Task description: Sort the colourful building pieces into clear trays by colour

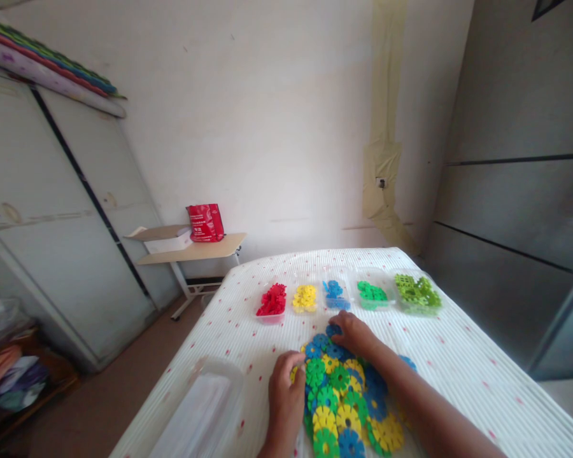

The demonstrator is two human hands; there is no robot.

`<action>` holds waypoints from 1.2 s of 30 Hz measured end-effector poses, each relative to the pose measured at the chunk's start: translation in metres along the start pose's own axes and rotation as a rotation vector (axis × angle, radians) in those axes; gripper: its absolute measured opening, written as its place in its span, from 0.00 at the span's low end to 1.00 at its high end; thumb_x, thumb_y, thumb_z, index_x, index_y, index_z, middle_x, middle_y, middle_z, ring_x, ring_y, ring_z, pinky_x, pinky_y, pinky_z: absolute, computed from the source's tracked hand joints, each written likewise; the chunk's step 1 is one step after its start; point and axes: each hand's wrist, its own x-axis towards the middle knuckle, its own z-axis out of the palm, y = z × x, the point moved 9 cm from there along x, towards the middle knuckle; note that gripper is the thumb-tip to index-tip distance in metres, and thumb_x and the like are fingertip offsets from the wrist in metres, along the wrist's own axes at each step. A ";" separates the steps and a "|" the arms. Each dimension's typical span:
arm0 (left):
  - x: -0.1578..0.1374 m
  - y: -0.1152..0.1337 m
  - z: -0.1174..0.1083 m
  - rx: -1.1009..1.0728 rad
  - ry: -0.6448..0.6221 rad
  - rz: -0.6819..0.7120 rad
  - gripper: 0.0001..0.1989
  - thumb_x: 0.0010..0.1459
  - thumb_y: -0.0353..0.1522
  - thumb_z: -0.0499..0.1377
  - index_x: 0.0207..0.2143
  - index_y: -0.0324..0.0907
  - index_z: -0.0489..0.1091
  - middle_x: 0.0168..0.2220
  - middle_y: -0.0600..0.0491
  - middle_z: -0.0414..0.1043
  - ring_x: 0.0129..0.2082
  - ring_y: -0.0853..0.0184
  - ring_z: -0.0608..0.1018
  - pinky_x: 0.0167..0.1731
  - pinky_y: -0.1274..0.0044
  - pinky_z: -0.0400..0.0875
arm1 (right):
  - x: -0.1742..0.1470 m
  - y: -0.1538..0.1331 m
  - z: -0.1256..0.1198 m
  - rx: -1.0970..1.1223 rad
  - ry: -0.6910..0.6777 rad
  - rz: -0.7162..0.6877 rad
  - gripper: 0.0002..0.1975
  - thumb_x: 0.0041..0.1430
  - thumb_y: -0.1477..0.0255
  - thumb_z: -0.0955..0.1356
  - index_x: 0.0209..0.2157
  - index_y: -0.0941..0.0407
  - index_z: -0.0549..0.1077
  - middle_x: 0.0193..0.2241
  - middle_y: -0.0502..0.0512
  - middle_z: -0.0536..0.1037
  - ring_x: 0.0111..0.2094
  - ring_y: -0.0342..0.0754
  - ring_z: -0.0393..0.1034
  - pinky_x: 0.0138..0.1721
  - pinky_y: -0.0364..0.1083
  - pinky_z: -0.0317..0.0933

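A pile of flower-shaped plastic connecting discs in green, yellow and blue (pixel 339 380) lies on the cloth in front of me. My left hand (pixel 285 389) is at the pile's left edge, fingers curled around a yellow disc (pixel 294 374) that shows between thumb and fingers. At the far end of the pile, my right hand (pixel 357 333) pinches a blue disc (pixel 333 330). Beyond the hands stands a row of clear plastic boxes: red pieces (pixel 272 300), yellow pieces (pixel 305 297), blue pieces (pixel 334 290), green pieces (pixel 372 292) and light-green square pieces (pixel 416 291).
A white dotted cloth (pixel 248 337) covers the table. At the near left lies a clear plastic container (pixel 195 413) with something white in it. Behind, a small side table (pixel 219 248) carries a red bag (pixel 205 223) and a white box (pixel 168 242). Cabinets flank both sides.
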 end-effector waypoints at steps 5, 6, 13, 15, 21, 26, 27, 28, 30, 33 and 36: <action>0.000 0.000 -0.001 0.010 0.008 0.000 0.10 0.51 0.31 0.53 0.32 0.41 0.73 0.35 0.48 0.75 0.38 0.62 0.76 0.42 0.70 0.71 | 0.000 0.004 0.000 -0.024 -0.015 0.046 0.17 0.47 0.74 0.67 0.42 0.57 0.73 0.41 0.60 0.73 0.43 0.52 0.68 0.40 0.44 0.58; 0.000 0.000 -0.001 0.010 0.008 0.000 0.10 0.51 0.31 0.53 0.32 0.41 0.73 0.35 0.48 0.75 0.38 0.62 0.76 0.41 0.70 0.71 | 0.000 0.005 0.000 -0.026 -0.012 0.065 0.17 0.46 0.75 0.66 0.41 0.58 0.73 0.40 0.61 0.74 0.42 0.52 0.68 0.39 0.44 0.58; 0.000 0.004 -0.003 0.010 0.012 0.019 0.10 0.51 0.32 0.53 0.32 0.41 0.74 0.35 0.48 0.75 0.37 0.62 0.76 0.41 0.70 0.71 | 0.001 0.021 0.000 0.042 -0.011 0.140 0.18 0.42 0.74 0.68 0.40 0.58 0.72 0.40 0.59 0.76 0.40 0.52 0.69 0.37 0.43 0.57; 0.000 0.004 -0.003 0.010 0.012 0.022 0.10 0.51 0.32 0.53 0.32 0.41 0.74 0.35 0.48 0.75 0.37 0.62 0.76 0.41 0.70 0.71 | 0.001 0.024 -0.002 0.074 -0.006 0.142 0.17 0.42 0.74 0.69 0.39 0.58 0.73 0.39 0.59 0.76 0.40 0.52 0.69 0.38 0.43 0.57; 0.001 0.002 -0.002 0.020 0.000 0.007 0.10 0.51 0.32 0.53 0.32 0.41 0.73 0.35 0.48 0.75 0.37 0.61 0.76 0.41 0.69 0.71 | -0.001 0.025 -0.007 0.201 0.013 0.098 0.09 0.48 0.77 0.64 0.32 0.57 0.73 0.34 0.54 0.77 0.36 0.47 0.69 0.36 0.42 0.56; 0.001 0.000 -0.002 0.013 -0.004 -0.010 0.10 0.51 0.33 0.53 0.32 0.41 0.73 0.35 0.48 0.75 0.38 0.62 0.76 0.42 0.69 0.70 | -0.002 0.033 -0.018 0.331 0.054 0.138 0.07 0.50 0.77 0.62 0.29 0.58 0.71 0.28 0.53 0.76 0.30 0.45 0.69 0.32 0.41 0.58; 0.000 0.000 -0.002 0.010 -0.002 -0.012 0.10 0.52 0.33 0.53 0.32 0.41 0.73 0.35 0.48 0.75 0.38 0.62 0.76 0.42 0.70 0.70 | -0.003 0.034 -0.021 0.358 0.049 0.146 0.07 0.51 0.76 0.61 0.30 0.59 0.71 0.27 0.53 0.76 0.28 0.44 0.69 0.30 0.41 0.59; 0.000 0.000 -0.002 0.007 -0.002 -0.013 0.10 0.52 0.33 0.53 0.31 0.41 0.73 0.35 0.48 0.75 0.38 0.62 0.76 0.42 0.70 0.70 | -0.005 0.034 -0.023 0.384 0.035 0.148 0.07 0.52 0.75 0.61 0.30 0.59 0.70 0.26 0.53 0.75 0.26 0.43 0.69 0.28 0.40 0.59; 0.000 0.001 -0.002 0.003 -0.004 -0.011 0.10 0.52 0.33 0.53 0.31 0.41 0.73 0.35 0.48 0.75 0.38 0.62 0.76 0.42 0.70 0.70 | -0.010 0.032 -0.027 0.424 -0.020 0.137 0.08 0.53 0.73 0.62 0.31 0.59 0.71 0.23 0.51 0.75 0.22 0.41 0.67 0.24 0.39 0.60; 0.000 0.003 -0.002 0.001 -0.008 0.000 0.10 0.53 0.33 0.53 0.32 0.41 0.73 0.35 0.48 0.75 0.38 0.62 0.76 0.41 0.70 0.71 | -0.018 0.024 -0.025 0.431 -0.131 0.104 0.09 0.48 0.73 0.65 0.33 0.59 0.73 0.21 0.48 0.74 0.20 0.41 0.66 0.21 0.38 0.59; 0.000 0.003 -0.002 0.011 -0.004 0.009 0.10 0.53 0.33 0.53 0.32 0.41 0.73 0.35 0.48 0.75 0.38 0.62 0.76 0.41 0.70 0.71 | -0.023 0.015 -0.018 0.367 -0.195 0.076 0.14 0.42 0.76 0.67 0.35 0.57 0.76 0.23 0.49 0.77 0.23 0.43 0.69 0.23 0.39 0.59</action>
